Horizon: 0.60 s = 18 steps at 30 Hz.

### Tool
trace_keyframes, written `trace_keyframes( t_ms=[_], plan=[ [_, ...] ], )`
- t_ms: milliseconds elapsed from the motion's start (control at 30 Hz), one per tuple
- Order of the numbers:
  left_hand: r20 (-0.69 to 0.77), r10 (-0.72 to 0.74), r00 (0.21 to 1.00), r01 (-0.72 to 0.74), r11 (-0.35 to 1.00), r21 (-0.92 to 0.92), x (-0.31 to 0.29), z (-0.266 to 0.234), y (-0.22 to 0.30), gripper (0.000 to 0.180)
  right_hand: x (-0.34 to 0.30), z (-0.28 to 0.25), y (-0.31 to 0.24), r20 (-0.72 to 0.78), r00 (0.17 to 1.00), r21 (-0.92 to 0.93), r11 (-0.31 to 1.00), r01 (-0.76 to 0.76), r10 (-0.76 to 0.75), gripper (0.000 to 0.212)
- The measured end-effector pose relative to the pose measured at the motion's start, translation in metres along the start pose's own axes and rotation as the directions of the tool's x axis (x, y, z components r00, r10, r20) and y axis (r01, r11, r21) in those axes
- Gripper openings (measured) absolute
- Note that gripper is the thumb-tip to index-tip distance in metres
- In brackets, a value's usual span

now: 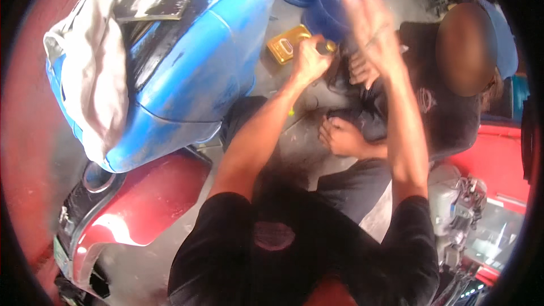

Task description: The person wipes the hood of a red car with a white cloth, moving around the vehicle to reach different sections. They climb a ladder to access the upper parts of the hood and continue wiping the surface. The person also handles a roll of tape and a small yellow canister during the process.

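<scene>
My left hand reaches forward, its fingers wrapped round a small round thing with a gold-coloured rim, whose kind I cannot make out. My right hand is raised to the right of it, with fingers stretched up and somewhat blurred; it seems to hold nothing. A gold rectangular tin lies on the floor just beyond my left hand. A co-worker's hand shows partly behind my right wrist. Their other hand rests lower down, between my forearms.
A blue plastic drum stands at left, with a grey-white cloth and a black panel on it. Below is a red vehicle panel. Blue water jugs stand ahead. A co-worker sits close at right.
</scene>
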<state>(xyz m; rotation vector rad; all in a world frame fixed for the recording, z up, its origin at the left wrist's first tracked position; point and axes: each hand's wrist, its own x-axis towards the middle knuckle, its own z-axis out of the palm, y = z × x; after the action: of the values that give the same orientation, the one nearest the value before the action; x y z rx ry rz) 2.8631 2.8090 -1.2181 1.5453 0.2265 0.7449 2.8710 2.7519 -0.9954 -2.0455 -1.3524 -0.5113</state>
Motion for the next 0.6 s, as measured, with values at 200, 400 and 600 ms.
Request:
trace_keyframes(
  t_ms=[200,400,600],
  plan=[
    [0.042,-0.093,0.995,0.093,0.996,0.004,0.003,-0.033,-0.003,0.026,0.006,0.025,0.002,-0.003,0.989,0.019,0.989,0.147,-0.147,0.055],
    [-0.058,0.169,0.984,-0.157,0.973,0.17,-0.016,-0.011,-0.044,0.033,-0.089,0.117,0.088,0.184,0.978,-0.118,0.99,-0.075,0.096,0.057],
    [0.021,0.035,0.999,-0.037,0.996,0.076,-0.012,-0.021,-0.061,0.025,-0.1,0.115,0.061,0.309,0.944,-0.281,0.959,-0.027,0.117,0.055]
  ],
)
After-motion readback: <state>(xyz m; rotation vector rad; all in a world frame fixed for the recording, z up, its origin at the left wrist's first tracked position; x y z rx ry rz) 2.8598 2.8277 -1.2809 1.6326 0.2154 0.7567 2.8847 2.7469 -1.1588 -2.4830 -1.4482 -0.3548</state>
